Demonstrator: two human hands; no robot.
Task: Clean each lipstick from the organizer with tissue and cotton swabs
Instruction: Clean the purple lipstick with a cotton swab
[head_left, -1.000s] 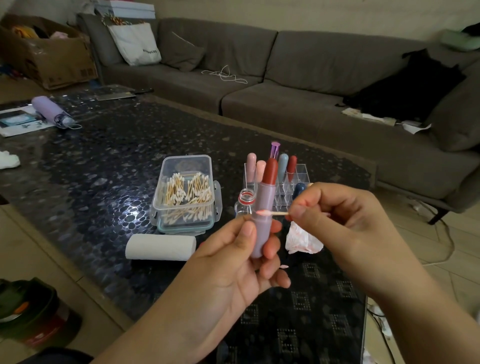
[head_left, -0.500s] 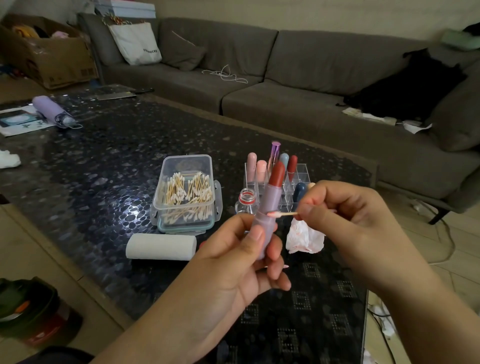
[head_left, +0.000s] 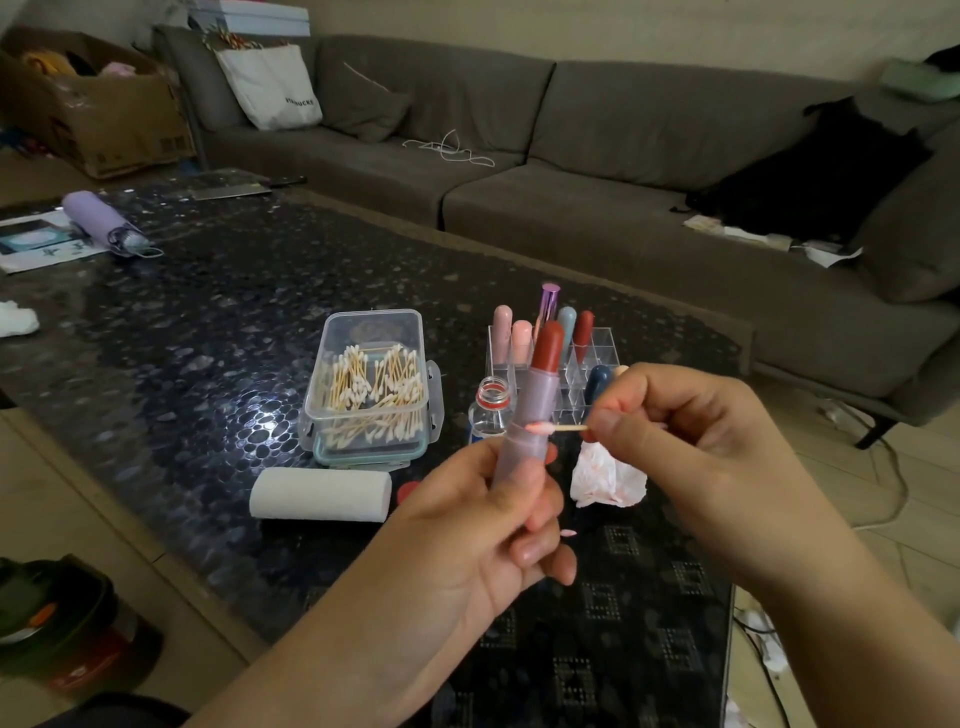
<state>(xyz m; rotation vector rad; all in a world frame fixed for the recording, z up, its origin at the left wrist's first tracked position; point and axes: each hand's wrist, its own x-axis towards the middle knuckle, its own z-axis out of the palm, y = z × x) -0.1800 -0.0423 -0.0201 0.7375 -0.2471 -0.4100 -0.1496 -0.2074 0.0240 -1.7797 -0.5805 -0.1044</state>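
My left hand (head_left: 483, 525) was curled round the lower barrel of the lipstick (head_left: 530, 410), holding it nearly upright above the near end of the table (head_left: 208, 332), its red cap pointing up. My right hand (head_left: 691, 431) pinched the stick of a cotton swab (head_left: 553, 428) between thumb and fingers, and the pink-stained tip touched the barrel at the seam just above my left fingertips. The two hands were close but not touching.

The risk I judged most likely was smearing: the swab tip already looked tinted, so dragging it round the seam could spread colour rather than lift it. Pressing too hard could also bend or snap the thin stick. The small open bottle (head_left: 489, 410) stood just behind the lipstick, and a careless elbow or wrist could tip it.

The table was dark, glossy and pebble-patterned, with a glare spot near the clear box of cotton swabs (head_left: 371, 384). A tissue roll (head_left: 319, 494) lay in front of that box, a crumpled stained tissue (head_left: 605, 480) sat under my right hand, and the clear organizer (head_left: 597, 358) with other lipsticks stood beyond. A grey sofa (head_left: 571, 156) ran along the far side, a cardboard box (head_left: 98, 104) sat at the left
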